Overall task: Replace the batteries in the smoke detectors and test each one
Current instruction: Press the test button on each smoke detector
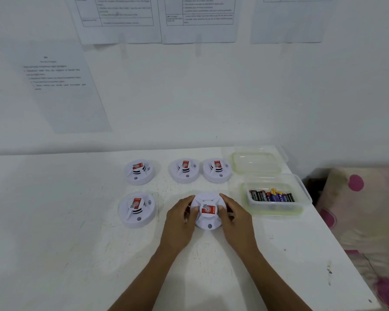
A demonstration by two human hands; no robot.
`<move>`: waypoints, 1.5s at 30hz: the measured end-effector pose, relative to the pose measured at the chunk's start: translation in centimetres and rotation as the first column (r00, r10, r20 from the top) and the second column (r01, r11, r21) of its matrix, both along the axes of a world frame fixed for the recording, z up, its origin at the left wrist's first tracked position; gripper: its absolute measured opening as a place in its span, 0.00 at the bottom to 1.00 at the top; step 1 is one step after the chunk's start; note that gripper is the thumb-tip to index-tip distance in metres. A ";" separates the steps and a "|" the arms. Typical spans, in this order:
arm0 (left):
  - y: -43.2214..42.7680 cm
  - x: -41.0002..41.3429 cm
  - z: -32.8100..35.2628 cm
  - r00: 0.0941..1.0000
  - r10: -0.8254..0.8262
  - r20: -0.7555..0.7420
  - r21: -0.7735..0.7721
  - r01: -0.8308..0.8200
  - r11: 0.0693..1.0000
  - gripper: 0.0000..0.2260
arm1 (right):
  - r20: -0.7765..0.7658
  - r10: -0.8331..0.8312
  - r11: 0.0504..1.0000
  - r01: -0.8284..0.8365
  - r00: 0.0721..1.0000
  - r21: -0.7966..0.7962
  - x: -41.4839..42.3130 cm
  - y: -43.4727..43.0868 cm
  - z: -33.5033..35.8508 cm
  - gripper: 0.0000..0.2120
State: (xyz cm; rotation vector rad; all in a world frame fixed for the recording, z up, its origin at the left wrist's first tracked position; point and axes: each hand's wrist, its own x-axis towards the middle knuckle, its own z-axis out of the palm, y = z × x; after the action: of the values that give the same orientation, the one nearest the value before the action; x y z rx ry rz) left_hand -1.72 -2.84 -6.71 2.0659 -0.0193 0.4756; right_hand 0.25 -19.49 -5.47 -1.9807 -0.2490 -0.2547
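Note:
Several round white smoke detectors with red labels lie on a white table [76, 232]. I hold the front right smoke detector [208, 217] from both sides: my left hand [181, 217] grips its left edge and my right hand [233, 215] grips its right edge. Another detector [137, 209] sits at the front left. Three more stand in a back row: a left one [139, 172], a middle one [184, 170] and a right one [217, 169]. A clear plastic box [276, 209] to the right holds several batteries [271, 195].
The box's clear lid [256, 161] lies behind it near the wall. Printed sheets [61, 86] are taped to the white wall. The table's right edge runs diagonally, with a pink-patterned fabric [364, 209] beyond it.

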 end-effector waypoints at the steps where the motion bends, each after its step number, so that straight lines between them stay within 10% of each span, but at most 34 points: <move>1: -0.1 0.0 -0.1 1.000 0.012 -0.003 0.025 -0.012 1.000 0.19 | 0.020 -0.021 0.999 0.022 1.000 -0.041 -0.1 0.1 -0.2 0.14; 18: 0.4 1.0 1.8 0.994 0.025 -0.102 0.061 -0.019 0.998 0.07 | -0.070 -0.069 0.996 0.065 0.995 -0.065 1.2 0.9 1.1 0.13; 26: 6.9 -0.8 4.6 0.986 0.122 0.116 0.391 -0.158 0.907 0.17 | 0.178 -0.036 0.997 0.047 0.983 -0.062 -0.6 4.0 4.1 0.09; 30: 12.6 -2.7 4.0 0.968 0.220 -0.118 0.508 -0.132 0.851 0.34 | 0.180 0.038 0.998 -0.029 0.983 -0.053 -1.7 7.1 4.1 0.09; 39: 15.0 -4.9 2.3 0.985 -0.033 -0.170 0.032 0.039 0.999 0.38 | -0.313 0.193 0.975 -0.217 0.930 -0.044 -3.4 12.6 3.6 0.20; 45: 13.4 -5.0 2.8 0.984 -0.110 -0.141 -0.238 0.074 0.968 0.37 | -0.363 0.359 0.890 -0.198 0.860 0.411 -3.8 13.0 3.3 0.28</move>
State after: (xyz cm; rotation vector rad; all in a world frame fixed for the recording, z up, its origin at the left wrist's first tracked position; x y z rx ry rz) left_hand -6.68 10.55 -3.87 1.8569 0.0301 0.2470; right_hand -3.56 -6.53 -2.13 -1.5557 -0.1876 0.3157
